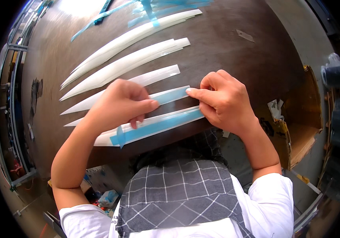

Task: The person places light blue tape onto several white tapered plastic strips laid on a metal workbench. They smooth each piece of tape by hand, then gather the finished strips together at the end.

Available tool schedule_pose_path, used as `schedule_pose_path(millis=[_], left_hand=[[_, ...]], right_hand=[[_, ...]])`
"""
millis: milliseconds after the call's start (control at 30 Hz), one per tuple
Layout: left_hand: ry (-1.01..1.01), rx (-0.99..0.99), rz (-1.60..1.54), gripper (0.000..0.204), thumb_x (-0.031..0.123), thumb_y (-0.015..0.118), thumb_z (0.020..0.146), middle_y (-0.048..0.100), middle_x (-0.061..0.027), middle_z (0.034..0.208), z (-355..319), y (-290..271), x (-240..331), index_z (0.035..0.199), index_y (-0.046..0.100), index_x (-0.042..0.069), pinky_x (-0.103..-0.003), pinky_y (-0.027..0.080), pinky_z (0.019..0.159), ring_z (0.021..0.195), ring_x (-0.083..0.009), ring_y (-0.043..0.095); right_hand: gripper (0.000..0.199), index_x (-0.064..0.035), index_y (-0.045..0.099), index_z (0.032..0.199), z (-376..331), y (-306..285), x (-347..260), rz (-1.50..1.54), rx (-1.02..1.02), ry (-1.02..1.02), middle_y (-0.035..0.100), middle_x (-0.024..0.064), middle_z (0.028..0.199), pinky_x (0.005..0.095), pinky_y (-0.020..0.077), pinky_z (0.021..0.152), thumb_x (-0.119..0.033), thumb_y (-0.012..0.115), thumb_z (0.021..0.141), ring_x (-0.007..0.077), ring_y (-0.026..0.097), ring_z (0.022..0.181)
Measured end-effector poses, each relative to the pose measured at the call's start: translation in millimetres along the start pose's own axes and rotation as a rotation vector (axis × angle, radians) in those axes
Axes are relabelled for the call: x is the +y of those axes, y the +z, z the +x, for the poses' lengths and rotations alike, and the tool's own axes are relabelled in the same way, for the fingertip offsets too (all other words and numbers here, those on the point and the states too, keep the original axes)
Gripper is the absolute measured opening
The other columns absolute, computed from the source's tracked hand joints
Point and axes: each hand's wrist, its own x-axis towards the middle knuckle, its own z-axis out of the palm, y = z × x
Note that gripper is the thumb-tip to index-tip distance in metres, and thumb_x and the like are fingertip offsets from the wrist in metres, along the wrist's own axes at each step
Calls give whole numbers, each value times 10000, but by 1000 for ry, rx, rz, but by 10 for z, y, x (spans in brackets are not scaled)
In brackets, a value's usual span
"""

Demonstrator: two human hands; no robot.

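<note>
Several long white tapered blade-like pieces lie side by side on the brown table. One white piece (76, 122) runs under my hands with blue tape (172, 96) along its right part. My right hand (225, 99) is closed, thumb and finger pinching the tape at the piece's right end. Over the middle of the same piece is my left hand (124, 99), slightly blurred. Its fingers are curled, and the thumb tip meets the tape's left part; anything between the fingers is hidden. Nearest me, another white piece (103, 139) carries a long blue tape strip (158, 126) with a short crosswise piece.
Farther white pieces (126, 65) lie beyond my hands. Blue tape strips (170, 8) lie at the table's far edge, beside a dark blue tool (103, 12). An open cardboard box (305, 131) stands right of the table. Shelving (13, 99) lines the left side.
</note>
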Motion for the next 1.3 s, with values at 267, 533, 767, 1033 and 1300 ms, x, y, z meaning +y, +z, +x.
schedule_pose_path(millis=[267, 533, 767, 1033, 1300], left_hand=[[-66, 217, -245, 299, 245, 776, 945, 628, -21, 626, -471, -344, -812, 794, 683, 5, -201, 462, 475, 525, -60, 586], [10, 412, -243, 275, 182, 767, 940, 595, -10, 605, -552, -265, -1047, 774, 668, -14, -221, 421, 465, 494, -54, 528], [22, 455, -114, 254, 170, 765, 950, 597, -1, 610, -549, -223, -1050, 792, 668, -4, -206, 442, 458, 495, -51, 556], [11, 478, -100, 264, 164, 767, 947, 588, 7, 608, -551, -196, -1022, 774, 657, -3, -204, 431, 452, 495, -40, 544], [18, 497, -68, 264, 152, 767, 946, 578, 8, 601, -545, -172, -1002, 764, 647, 4, -210, 410, 436, 481, -41, 533]], right_hand=[[251, -135, 801, 946, -3, 2, 4, -25, -26, 0, 592, 5, 808, 339, 517, 620, -25, 730, 731, 200, 592, 745], [295, -133, 802, 962, 20, 25, -15, -18, -23, -6, 606, 16, 802, 345, 503, 607, 0, 723, 710, 214, 591, 733], [282, -112, 813, 945, 35, 16, -52, -7, -22, 17, 602, 31, 790, 341, 476, 582, 24, 711, 720, 212, 580, 718], [278, -89, 810, 956, 34, 17, -51, 5, -31, 15, 599, 40, 800, 341, 477, 590, 26, 706, 725, 213, 581, 728], [281, -85, 811, 961, 32, 16, -54, 9, -25, 17, 596, 39, 793, 338, 472, 589, 32, 701, 730, 211, 575, 721]])
